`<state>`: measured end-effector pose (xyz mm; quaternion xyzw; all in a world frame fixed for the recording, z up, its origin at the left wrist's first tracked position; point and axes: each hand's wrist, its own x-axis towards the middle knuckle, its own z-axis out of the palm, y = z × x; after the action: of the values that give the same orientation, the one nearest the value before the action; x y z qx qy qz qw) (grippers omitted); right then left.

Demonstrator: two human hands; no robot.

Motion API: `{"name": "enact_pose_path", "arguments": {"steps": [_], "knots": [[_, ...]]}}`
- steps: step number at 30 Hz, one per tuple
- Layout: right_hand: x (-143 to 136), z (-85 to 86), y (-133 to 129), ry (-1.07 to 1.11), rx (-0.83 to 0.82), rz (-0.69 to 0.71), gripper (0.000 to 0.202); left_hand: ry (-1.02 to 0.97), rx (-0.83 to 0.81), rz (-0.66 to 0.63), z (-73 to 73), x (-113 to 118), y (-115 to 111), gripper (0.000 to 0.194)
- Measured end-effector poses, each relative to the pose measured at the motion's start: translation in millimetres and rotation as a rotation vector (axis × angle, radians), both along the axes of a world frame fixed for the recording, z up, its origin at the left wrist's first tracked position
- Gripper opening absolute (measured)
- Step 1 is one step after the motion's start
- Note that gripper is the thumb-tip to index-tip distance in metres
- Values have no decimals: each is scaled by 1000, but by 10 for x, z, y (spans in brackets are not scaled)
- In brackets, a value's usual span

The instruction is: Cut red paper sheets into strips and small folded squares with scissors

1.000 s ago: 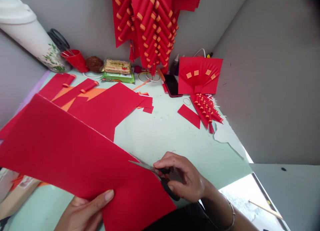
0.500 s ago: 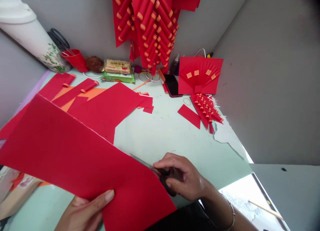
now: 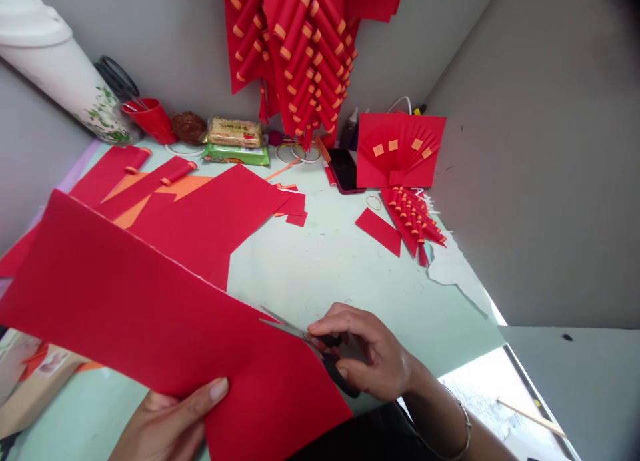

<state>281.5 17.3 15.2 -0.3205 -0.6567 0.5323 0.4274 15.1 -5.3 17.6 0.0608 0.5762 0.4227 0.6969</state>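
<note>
Over the table (image 3: 295, 268), lower centre, paper (image 3: 165, 301) is pinched, seemingly for steadiness, by the left hand (image 3: 163, 422), scissors (image 3: 301, 334) gripped by the right hand (image 3: 374, 356).

I've got matt red paper (image 3: 165, 308) here, rough and pale along its upper edge; my scissors (image 3: 300, 333) flash smooth metal blades, black plastic-looking handles; beyond, a glossy phone (image 3: 346, 170) screen, shiny snack wrapper (image 3: 235, 133)!

No legible text, only tiny unreadable print on the golden packet (image 3: 234, 133).
</note>
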Motion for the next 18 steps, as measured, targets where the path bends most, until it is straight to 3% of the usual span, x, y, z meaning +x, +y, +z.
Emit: {"name": "enact_pose_path", "arguments": {"steps": [5,11,18], "knots": [[-8,1,-10,-20,14,-29,39,42,-5,1,30,19,3,71],[-15,-28,-18,-41,22,-66,39,28,-6,-24,-3,-15,-9,62],[-10,-9,3,24,-6,-10,43,8,2,-21,23,14,13,64]]}}
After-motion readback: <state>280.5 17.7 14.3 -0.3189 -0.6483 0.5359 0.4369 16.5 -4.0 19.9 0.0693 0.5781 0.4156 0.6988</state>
